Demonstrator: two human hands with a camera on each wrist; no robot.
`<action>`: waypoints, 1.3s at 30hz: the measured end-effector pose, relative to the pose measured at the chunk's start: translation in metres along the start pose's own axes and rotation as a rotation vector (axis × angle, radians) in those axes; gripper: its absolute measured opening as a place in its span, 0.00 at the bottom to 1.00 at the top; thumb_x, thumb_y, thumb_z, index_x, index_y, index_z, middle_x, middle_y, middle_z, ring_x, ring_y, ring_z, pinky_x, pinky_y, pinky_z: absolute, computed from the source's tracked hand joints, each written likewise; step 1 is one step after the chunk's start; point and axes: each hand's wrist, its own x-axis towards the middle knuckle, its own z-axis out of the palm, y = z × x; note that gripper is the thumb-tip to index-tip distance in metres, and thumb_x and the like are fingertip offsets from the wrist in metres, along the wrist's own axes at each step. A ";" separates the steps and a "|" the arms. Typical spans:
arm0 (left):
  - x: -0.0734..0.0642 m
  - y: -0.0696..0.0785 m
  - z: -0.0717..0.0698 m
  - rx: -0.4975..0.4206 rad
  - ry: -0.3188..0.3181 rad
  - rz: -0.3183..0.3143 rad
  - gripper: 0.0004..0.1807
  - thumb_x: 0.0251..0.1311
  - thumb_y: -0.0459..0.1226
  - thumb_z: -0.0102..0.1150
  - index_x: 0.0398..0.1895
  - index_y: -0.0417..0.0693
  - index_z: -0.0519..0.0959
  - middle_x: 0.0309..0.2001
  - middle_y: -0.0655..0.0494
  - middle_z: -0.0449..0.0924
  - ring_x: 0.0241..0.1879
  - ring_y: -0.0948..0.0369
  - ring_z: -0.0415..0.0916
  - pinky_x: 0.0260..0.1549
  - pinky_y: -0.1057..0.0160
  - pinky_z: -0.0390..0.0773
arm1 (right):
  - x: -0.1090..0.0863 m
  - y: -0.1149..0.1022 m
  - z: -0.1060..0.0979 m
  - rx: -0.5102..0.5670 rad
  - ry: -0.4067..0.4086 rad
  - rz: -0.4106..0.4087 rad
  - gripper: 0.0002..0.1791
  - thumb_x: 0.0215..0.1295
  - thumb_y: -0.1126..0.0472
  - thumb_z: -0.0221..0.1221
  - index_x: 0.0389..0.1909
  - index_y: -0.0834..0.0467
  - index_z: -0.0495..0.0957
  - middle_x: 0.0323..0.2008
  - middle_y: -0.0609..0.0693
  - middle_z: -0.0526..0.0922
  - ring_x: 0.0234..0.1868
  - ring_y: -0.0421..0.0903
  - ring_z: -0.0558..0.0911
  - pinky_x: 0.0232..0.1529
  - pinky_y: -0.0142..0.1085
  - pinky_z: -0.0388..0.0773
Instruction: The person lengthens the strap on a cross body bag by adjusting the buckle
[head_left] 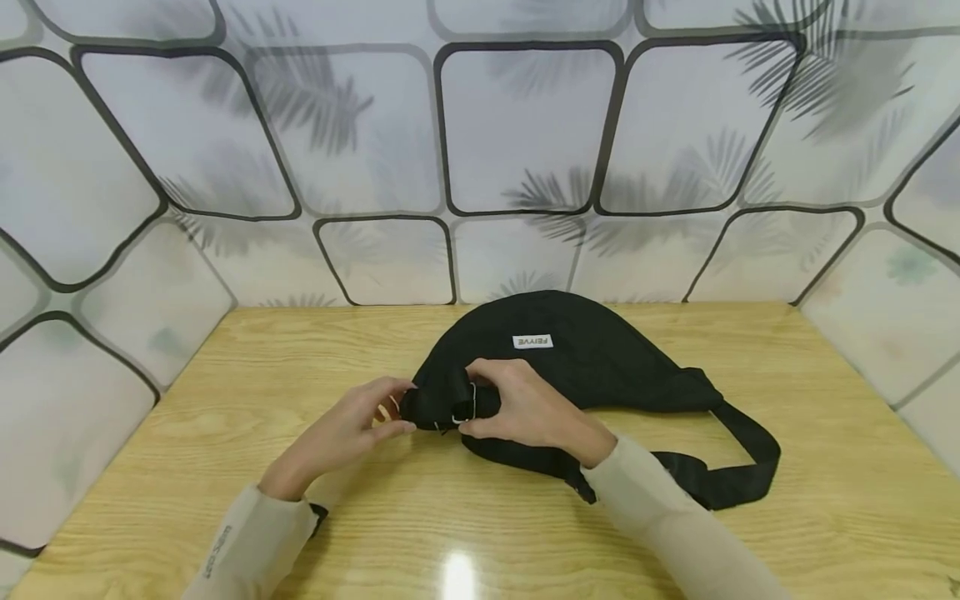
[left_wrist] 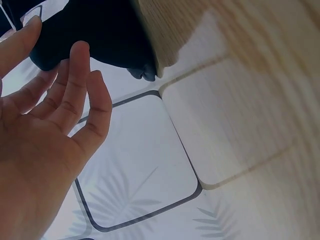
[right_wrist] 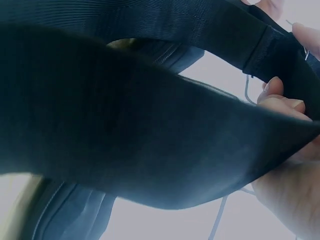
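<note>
Only the head view shows the bag's (head_left: 600, 367) label (head_left: 532, 342).

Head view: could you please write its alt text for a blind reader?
A person's left hand and right hand hold the left end of a black bag, near a metal buckle. The bag lies on a wood-grain table, its strap looping out to the right; its white label is upside down.

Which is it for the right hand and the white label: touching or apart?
Apart: the head view shows a strip of the bag between the right hand and the label.
</note>
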 end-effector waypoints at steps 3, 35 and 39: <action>0.000 0.000 0.000 0.002 -0.004 -0.002 0.20 0.67 0.32 0.65 0.59 0.34 0.75 0.45 0.52 0.79 0.39 0.60 0.77 0.36 0.61 0.79 | -0.002 0.002 -0.001 -0.005 0.007 -0.006 0.23 0.56 0.63 0.74 0.52 0.63 0.80 0.47 0.50 0.85 0.51 0.45 0.84 0.54 0.40 0.79; 0.000 0.000 -0.001 0.007 -0.036 -0.036 0.19 0.69 0.32 0.63 0.59 0.35 0.74 0.47 0.51 0.79 0.40 0.59 0.78 0.37 0.59 0.79 | -0.034 0.019 -0.027 -0.060 0.064 0.002 0.24 0.55 0.60 0.74 0.51 0.65 0.81 0.39 0.47 0.86 0.39 0.41 0.83 0.43 0.40 0.80; 0.000 0.000 -0.001 0.014 -0.037 -0.034 0.19 0.68 0.31 0.63 0.59 0.34 0.74 0.46 0.50 0.79 0.40 0.59 0.78 0.37 0.59 0.79 | -0.039 0.021 -0.031 -0.074 0.074 -0.019 0.23 0.54 0.61 0.75 0.49 0.64 0.81 0.37 0.46 0.86 0.38 0.40 0.83 0.43 0.40 0.80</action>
